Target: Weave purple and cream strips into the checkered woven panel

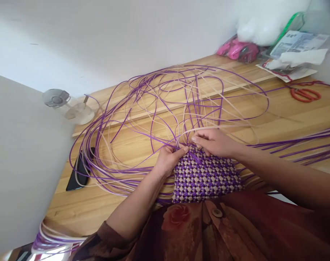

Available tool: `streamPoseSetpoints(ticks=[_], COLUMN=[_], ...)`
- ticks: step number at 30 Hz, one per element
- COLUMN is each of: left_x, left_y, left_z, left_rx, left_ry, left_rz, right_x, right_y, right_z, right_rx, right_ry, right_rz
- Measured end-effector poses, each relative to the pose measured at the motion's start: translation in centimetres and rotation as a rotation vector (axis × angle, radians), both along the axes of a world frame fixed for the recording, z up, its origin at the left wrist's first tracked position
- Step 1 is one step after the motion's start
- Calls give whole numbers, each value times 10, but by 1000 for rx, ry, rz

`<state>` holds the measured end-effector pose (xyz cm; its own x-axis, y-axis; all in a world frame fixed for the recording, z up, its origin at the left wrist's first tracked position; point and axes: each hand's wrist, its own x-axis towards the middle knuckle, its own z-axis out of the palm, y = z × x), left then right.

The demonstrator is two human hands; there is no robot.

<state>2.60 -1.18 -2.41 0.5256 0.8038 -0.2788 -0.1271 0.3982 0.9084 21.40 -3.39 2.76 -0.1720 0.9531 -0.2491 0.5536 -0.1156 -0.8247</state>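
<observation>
A woven panel (208, 177) in a purple and beige check lies at the table's near edge, against my clothing. Long loose purple and beige strands fan out from its sides and far edge. At the panel's far left corner, my left hand (169, 157) pinches several strands between thumb and fingers. My right hand (212, 141) is just right of it, over the far edge, with thumb and forefinger pressed together at a beige strand (225, 127). Short purple ends lie on the weave between the hands.
Looped strands (139, 87) spread over the wooden table (284, 119). A black phone (82, 170) lies at left under strands, with a clear bottle (76, 110) behind it. Red-handled scissors (305, 95), paper packets (292, 65) and a pink bagged item (238, 50) are at right.
</observation>
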Motion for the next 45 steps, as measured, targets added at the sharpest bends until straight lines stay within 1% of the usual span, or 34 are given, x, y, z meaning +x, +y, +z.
streamPoseSetpoints(ticks=[3,4,5,6,9,11,12,14,16,18,21,22,23,24,27,29,31,33,36,39,42,45], left_x=[0,0,0,0,-1,-2,-3,-6,-9,-12,-14,-14,-15,-15,-17,-18,-18,-16,-11,-6,-5,-5], left_y=[0,0,0,1,2,3,4,6,7,9,9,10,10,11,14,15,15,13,8,3,2,4], left_z=[0,0,-1,-1,-1,0,0,2,4,7,14,17,20,23,29,29,26,21,14,12,14,15], left_rx=[44,63,79,90,103,99,91,57,16,-1,59,91,119,138,158,181,199,179,102,35,19,70], left_ry=[-11,-10,-2,11,58,69,75,102,146,175,175,176,178,179,174,169,166,151,119,48,-9,9], left_rz=[17,19,20,20,16,11,-1,-39,-76,-108,-177,-201,-221,-243,-313,-323,-300,-266,-173,-76,-71,-91], right_x=[-7,-7,-6,-2,20,36,41,46,42,34,20,16,12,9,6,7,8,9,10,8,2,-5], right_y=[19,27,36,46,83,101,106,103,85,62,32,27,24,23,25,26,24,21,16,15,15,15], right_z=[-1,-3,-6,-8,-18,-22,-23,-21,-15,-7,-1,-2,-2,-3,-2,3,9,12,9,4,1,1], right_rx=[83,118,155,194,297,345,358,342,282,296,497,547,574,591,651,691,702,683,655,655,652,659], right_ry=[-58,-70,-79,-89,-116,-140,-154,-194,-260,-312,-292,-280,-283,-308,-447,-535,-579,-580,-531,-464,-429,-452], right_rz=[54,49,-1,-88,-425,-550,-564,-513,-355,-132,242,332,393,417,429,439,445,434,405,449,486,457])
